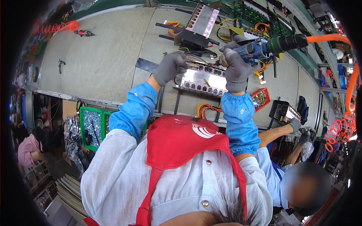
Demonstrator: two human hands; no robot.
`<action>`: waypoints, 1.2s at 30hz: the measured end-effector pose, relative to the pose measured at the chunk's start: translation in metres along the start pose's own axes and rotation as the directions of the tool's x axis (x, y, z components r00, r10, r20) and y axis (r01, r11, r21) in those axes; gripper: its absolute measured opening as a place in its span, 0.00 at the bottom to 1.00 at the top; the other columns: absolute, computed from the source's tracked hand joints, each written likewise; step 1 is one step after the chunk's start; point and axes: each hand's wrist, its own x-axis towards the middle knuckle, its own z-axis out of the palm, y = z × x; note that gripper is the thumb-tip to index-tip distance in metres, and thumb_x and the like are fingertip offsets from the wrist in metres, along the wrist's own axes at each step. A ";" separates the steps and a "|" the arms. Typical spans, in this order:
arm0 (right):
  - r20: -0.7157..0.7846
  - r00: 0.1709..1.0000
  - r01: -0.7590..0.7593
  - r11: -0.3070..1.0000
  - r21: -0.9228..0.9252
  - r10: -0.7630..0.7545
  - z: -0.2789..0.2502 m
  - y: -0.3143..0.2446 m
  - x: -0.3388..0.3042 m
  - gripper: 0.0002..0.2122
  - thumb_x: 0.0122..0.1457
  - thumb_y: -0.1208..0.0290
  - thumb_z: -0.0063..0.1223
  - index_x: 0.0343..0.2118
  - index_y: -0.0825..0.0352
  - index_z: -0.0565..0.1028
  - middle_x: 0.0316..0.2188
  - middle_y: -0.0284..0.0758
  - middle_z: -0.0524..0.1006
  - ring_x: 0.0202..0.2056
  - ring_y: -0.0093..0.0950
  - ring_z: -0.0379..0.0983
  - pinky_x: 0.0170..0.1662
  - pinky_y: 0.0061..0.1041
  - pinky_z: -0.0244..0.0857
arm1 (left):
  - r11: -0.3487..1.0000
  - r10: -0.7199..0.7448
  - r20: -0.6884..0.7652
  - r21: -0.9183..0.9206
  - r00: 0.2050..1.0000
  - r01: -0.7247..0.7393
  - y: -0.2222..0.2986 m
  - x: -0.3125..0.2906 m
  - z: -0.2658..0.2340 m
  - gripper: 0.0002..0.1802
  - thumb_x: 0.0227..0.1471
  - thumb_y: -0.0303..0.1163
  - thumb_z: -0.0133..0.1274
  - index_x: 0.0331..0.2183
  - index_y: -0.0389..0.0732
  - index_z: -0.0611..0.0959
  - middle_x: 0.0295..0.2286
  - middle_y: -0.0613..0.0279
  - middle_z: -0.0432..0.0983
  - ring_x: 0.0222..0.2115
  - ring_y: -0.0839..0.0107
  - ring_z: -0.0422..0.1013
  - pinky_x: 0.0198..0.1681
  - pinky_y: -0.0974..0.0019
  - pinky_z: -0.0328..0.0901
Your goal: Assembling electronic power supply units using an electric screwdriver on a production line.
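The person's gloved right fingers (234, 57) are wrapped around a blue power tool (252, 51), gripping it by its body, while its dark green rear end points away to the right. The left hand (169, 69), in a matching gray glove, has its fingers curled inward; whether they pinch anything cannot be told. Between the two hands lies a silvery metal unit (201, 78) with rows of dark components along its long sides. Its upper left end sits just beside the left fingertips, and the right hand (237, 71) overlaps its right end in view, so contact there is unclear. A flat dark plate (145, 64) lies just left of the left hand. An orange hose (328, 38) runs from the tool toward the right. Beyond the hands, a second metal unit (202, 19) rests farther back on the tabletop (102, 56), with loose wiring around it. Nearer the person are a bundle of red and yellow wires (207, 110) and, to the right, a red tray (269, 95) of small metal parts. Well apart on the left lies a small hand tool (61, 65). At right, a co-worker's gloved hand (295, 125) is near a black finned unit (283, 111).
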 end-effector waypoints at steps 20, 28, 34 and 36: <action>0.051 0.999 -0.017 1.000 0.022 0.016 0.024 0.048 0.008 0.19 0.41 0.84 0.56 0.40 0.74 0.70 0.24 0.38 0.78 0.23 0.23 0.74 0.27 0.21 0.69 | 0.786 0.061 -0.131 0.618 0.990 0.034 -0.017 0.008 0.005 0.19 0.49 0.36 0.55 0.41 0.35 0.81 0.27 0.62 0.77 0.25 0.79 0.70 0.28 0.72 0.66; 0.235 0.969 -0.071 0.997 -0.020 0.074 0.015 0.045 0.011 0.21 0.40 0.83 0.52 0.42 0.74 0.70 0.24 0.39 0.76 0.27 0.29 0.75 0.36 0.31 0.74 | 0.573 0.162 -0.117 0.819 0.980 0.003 -0.013 0.001 0.014 0.16 0.46 0.38 0.57 0.38 0.42 0.83 0.32 0.54 0.80 0.34 0.60 0.76 0.39 0.61 0.68; 0.468 0.859 -0.235 0.972 -0.005 0.210 0.026 0.034 0.021 0.19 0.39 0.80 0.58 0.40 0.71 0.75 0.25 0.33 0.77 0.28 0.20 0.74 0.32 0.20 0.69 | 0.503 0.196 -0.075 0.864 0.978 -0.034 -0.010 -0.003 0.018 0.15 0.46 0.37 0.55 0.37 0.42 0.83 0.33 0.52 0.79 0.35 0.56 0.76 0.41 0.58 0.68; 0.381 0.902 -0.193 0.979 -0.069 0.205 0.036 0.038 0.018 0.18 0.40 0.79 0.58 0.39 0.71 0.75 0.25 0.31 0.77 0.28 0.19 0.73 0.33 0.20 0.69 | 0.468 0.213 -0.067 0.883 0.975 -0.042 -0.009 -0.004 0.019 0.15 0.46 0.37 0.54 0.37 0.42 0.83 0.33 0.52 0.79 0.36 0.55 0.75 0.41 0.58 0.68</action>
